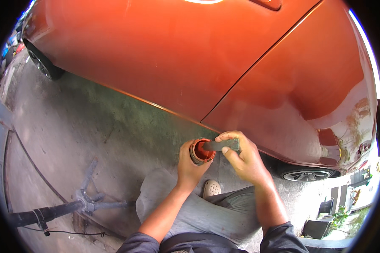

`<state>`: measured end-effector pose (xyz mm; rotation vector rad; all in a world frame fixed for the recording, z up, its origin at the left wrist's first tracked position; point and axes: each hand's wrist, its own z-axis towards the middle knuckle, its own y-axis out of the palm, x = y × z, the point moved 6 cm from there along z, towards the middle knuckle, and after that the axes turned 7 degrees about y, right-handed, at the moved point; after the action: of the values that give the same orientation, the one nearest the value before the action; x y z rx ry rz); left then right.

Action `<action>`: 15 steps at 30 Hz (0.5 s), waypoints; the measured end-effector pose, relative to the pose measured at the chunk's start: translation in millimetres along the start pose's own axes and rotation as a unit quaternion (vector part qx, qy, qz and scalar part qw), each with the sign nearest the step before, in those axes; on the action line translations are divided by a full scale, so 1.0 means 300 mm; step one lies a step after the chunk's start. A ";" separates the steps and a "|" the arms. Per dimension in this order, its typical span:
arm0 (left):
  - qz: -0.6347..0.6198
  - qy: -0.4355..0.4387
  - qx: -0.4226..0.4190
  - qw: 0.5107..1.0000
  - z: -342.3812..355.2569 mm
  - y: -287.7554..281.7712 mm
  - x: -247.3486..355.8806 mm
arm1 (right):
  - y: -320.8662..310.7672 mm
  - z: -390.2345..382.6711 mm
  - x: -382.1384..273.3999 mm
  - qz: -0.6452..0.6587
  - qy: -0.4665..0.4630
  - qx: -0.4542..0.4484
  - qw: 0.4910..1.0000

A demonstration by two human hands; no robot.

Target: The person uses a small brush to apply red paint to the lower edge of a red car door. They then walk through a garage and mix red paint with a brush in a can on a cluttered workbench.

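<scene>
My left hand (pixel 190 166) is wrapped around a small round can (pixel 193 155), its open mouth tilted up toward me. Red paste-like stuff coats the can's inner wall and rim. Between the thumb and fingers of my right hand (pixel 242 158) is a putty knife (pixel 217 145), a flat dark strip with a broader greenish-grey end in the grip. The knife's tip reaches over the rim into the can, near the red stuff. Both hands are held above my knees, close to the lower edge of an orange-red car (pixel 164 55).
The car's side spans the view ahead, with a front-right wheel (pixel 306 175) and a far-left wheel (pixel 42 65). A dark metal stand (pixel 86 204) with spread legs is at lower left, near a cable (pixel 38 166). Concrete floor (pixel 93 122) lies beneath. Plant pots (pixel 316 229) stand at right.
</scene>
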<state>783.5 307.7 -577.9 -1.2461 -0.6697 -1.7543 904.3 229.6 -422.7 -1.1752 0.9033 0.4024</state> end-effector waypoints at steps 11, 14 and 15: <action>0.095 0.166 0.015 0.981 0.137 -0.026 0.246 | -0.174 0.014 -0.155 0.014 -0.008 0.060 0.998; 0.076 0.171 0.015 0.982 0.162 -0.038 0.330 | -0.243 0.042 -0.172 0.146 0.044 0.108 0.982; 0.067 0.185 0.006 0.980 0.182 -0.035 0.374 | -0.280 0.053 -0.179 0.147 0.036 0.121 0.981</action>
<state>785.2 319.3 -453.4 -0.8988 -0.3692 -1.8002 936.7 222.6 -327.4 -0.8402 1.1611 0.4754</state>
